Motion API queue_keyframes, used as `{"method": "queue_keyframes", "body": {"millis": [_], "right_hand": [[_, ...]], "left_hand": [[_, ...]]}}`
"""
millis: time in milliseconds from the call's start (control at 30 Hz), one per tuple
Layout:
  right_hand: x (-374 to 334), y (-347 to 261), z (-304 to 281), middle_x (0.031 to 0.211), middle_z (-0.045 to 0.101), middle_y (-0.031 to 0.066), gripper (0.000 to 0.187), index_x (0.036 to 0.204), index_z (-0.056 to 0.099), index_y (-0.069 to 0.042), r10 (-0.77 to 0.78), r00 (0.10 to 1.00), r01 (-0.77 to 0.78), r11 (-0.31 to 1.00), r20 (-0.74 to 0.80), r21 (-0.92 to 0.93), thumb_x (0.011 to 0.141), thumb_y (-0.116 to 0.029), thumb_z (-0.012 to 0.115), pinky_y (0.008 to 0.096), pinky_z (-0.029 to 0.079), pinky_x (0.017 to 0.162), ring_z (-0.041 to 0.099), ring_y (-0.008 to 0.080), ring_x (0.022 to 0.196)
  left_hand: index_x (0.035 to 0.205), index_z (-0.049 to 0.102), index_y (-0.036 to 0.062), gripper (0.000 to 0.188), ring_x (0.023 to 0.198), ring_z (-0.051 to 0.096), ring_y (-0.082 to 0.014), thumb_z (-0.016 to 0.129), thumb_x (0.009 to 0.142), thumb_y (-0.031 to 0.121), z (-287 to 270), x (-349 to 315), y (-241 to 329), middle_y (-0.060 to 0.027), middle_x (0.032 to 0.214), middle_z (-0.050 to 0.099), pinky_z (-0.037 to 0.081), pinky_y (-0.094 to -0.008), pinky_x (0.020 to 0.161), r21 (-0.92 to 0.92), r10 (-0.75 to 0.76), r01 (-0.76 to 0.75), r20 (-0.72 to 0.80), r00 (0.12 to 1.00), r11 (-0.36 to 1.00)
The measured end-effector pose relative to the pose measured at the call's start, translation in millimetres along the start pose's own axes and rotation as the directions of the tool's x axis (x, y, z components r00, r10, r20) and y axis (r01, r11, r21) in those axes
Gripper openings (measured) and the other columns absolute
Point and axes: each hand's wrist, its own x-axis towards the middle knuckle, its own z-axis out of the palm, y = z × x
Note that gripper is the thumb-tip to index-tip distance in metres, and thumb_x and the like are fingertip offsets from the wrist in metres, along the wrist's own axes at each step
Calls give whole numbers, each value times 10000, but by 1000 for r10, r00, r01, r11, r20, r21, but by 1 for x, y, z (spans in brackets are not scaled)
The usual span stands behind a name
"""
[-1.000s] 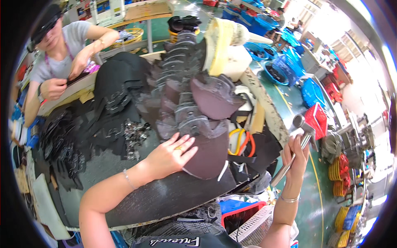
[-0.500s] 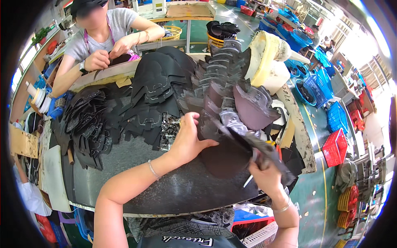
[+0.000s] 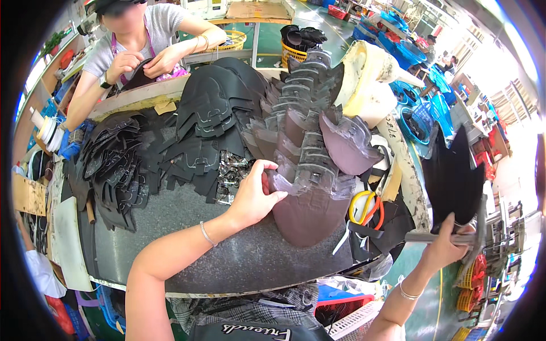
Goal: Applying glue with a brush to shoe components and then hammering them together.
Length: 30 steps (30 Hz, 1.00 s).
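right hand [image 3: 443,249] and black piece [image 3: 451,176] now out beyond the table's right edge [image 3: 410,182]

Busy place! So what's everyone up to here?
The person's right hand holds a flat black pointed piece and a blurred grey metal tool, out to the right of the black worktop. Their left hand is at the edge of overlapping dark brown sheet pieces. Across the worktop, a co-worker in a grey top holds a curved black piece.

The floor [image 3: 426,315] is green, with a yellow line [image 3: 441,298] running along it at the right. At the upper middle stands a table [image 3: 259,10] with a brown top. Strong white light [image 3: 486,62] fills the upper right.
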Motion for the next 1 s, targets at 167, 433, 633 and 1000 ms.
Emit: {"method": "queue_keyframes", "body": {"millis": [167, 433, 633, 1000], "right_hand": [[-28, 4, 34, 1265, 601, 137, 387, 1249, 536, 69, -208, 804, 197, 977, 557, 79, 872, 9, 603, 313, 394, 1027, 535, 178, 1209], [-55, 17, 166, 1052, 636, 205, 238, 1142, 527, 0, -383, 308, 241, 917, 871, 317, 951, -134, 574, 377, 500, 766, 648, 321, 964], [-48, 20, 163, 1081, 678, 128, 217, 1100, 623, 41, -281, 315, -35, 951, 906, 307, 916, -72, 606, 316, 502, 891, 652, 200, 1025], [-91, -53, 80, 646, 622, 82, 206, 895, 524, -10, -171, 239, -355, 901, 956, 250, 889, -132, 690, 189, 340, 368, 457, 60, 397]], "left_hand": [[1225, 399, -10, 617, 691, 563, -89, 802, 777, 123, 8, -9, 27, -67, 873, 609, 506, -260, 616, -249, -300, 300, 37, 953, 921], [884, 641, 29, 233, 716, 638, -263, 667, 668, -55, 7, -32, 15, -84, 893, 694, 491, -358, 635, 427, 658, -601, 17, 753, 676], [1233, 534, 34, 565, 771, 669, -189, 634, 709, -152, -48, -165, 71, -124, 958, 699, 526, -327, 724, 107, 319, -302, -223, 921, 947], [1442, 293, -27, 1117, 1383, 233, -474, 881, 512, 166, -109, -224, 24, -296, 1478, 267, 210, -520, 1142, 880, 158, 250, -336, 929, 404]]}}
